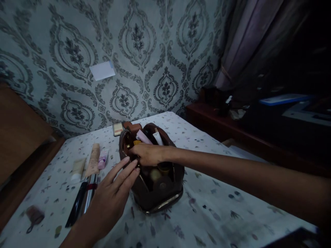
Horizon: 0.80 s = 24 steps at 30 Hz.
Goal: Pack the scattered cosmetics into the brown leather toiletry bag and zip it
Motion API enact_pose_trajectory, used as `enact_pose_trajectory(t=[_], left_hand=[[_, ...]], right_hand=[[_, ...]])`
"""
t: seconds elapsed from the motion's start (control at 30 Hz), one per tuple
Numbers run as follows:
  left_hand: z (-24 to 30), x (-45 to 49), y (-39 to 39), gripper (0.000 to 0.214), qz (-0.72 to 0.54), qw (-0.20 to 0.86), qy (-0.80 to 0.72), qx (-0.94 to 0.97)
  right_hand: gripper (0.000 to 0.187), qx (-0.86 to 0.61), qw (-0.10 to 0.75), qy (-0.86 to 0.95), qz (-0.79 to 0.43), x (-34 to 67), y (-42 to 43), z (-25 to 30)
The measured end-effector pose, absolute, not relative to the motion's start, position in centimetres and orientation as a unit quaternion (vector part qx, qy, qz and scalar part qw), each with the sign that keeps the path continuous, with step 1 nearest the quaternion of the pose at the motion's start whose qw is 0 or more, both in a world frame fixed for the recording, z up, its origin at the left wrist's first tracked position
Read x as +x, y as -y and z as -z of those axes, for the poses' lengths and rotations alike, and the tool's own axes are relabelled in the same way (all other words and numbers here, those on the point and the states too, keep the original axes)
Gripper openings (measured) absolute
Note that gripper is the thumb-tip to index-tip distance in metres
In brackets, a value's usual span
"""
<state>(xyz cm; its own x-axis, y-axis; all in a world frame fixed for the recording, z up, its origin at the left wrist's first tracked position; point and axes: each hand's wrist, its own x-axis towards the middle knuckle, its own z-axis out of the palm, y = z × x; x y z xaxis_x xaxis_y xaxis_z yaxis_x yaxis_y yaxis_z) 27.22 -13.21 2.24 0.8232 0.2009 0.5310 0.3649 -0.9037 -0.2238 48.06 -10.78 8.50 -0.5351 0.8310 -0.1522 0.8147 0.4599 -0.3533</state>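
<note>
A dark brown zippered bag (162, 189) stands with its top wide apart on the patterned white cloth. My right hand (148, 154) reaches down into it, and its fingertips are hidden inside, so what they touch does not show. My left hand (116, 189) has its fingers stretched out against the bag's near left edge, beside the zipper. Inside the bag are a pale pink tube (144, 136), a white tube (158, 138) and a yellow item (137, 142). A pale round item (155, 175) lies deeper, in shadow.
Left of the bag lie a beige tube (93, 158), a cream tube (79, 168), a purple-white tube (103, 159), a black slim case (77, 203) and a silver cylinder (89, 194). A small brown pouch (34, 215) sits near the left edge. Behind the bag is a brown strap (133, 127).
</note>
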Motion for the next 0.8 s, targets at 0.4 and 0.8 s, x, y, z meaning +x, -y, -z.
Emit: enact_pose_trajectory(t=[0.4,0.8], left_hand=[[-2.1,26.0,13.8,0.051,0.253,0.157,0.15,-0.943],[1.4,18.5,8.7,0.039,0.256,0.011,0.398,-0.881]], right_hand=[[0.021,-0.48,0.058,0.86,-0.162,48.1,11.2,-7.9],[0.031,-0.49,0.278,0.824,-0.06,49.1,15.3,-9.3]])
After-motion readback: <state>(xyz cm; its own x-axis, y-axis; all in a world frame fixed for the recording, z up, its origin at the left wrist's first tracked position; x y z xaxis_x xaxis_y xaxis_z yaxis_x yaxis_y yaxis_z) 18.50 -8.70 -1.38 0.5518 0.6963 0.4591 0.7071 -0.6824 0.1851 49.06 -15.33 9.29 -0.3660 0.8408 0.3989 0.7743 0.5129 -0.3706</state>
